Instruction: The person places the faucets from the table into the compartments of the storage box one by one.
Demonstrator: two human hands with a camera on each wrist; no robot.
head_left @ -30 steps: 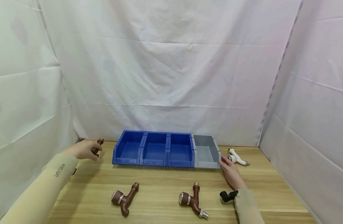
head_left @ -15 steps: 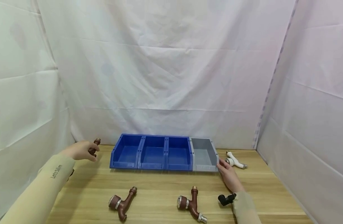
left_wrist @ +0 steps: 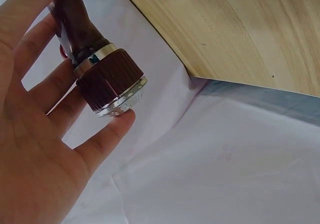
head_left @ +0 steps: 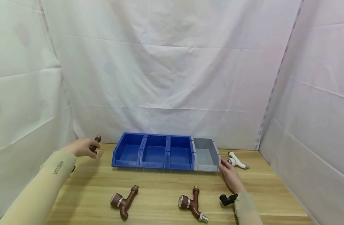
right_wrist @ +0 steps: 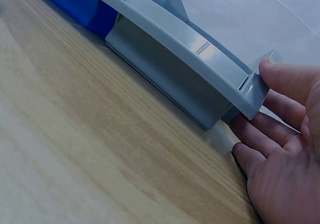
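At the far left of the head view, my left hand (head_left: pixel 80 147) holds a brown faucet (head_left: pixel 95 145) between thumb and fingers. In the left wrist view its ribbed brown knob (left_wrist: pixel 111 78) with a clear cap points downward, off the table; the upper end is cut off by the frame. My right hand (head_left: pixel 231 175) pinches the front right corner of the grey bin (head_left: pixel 207 153), thumb on the rim and fingers against its side and underside. Joined to that bin's left stands a row of blue bins (head_left: pixel 154 153).
Two brown faucets lie in front of the bins: a left one (head_left: pixel 127 201) and a right one (head_left: pixel 195 204) with a metal nozzle. Behind my right hand lies a white faucet (head_left: pixel 238 160). White cloth (head_left: pixel 166 68) hangs round the wooden table (head_left: pixel 158 193).
My left hand has shifted slightly up and away with the brown faucet. My right hand stays at the grey bin's corner. The head view has tilted a little.
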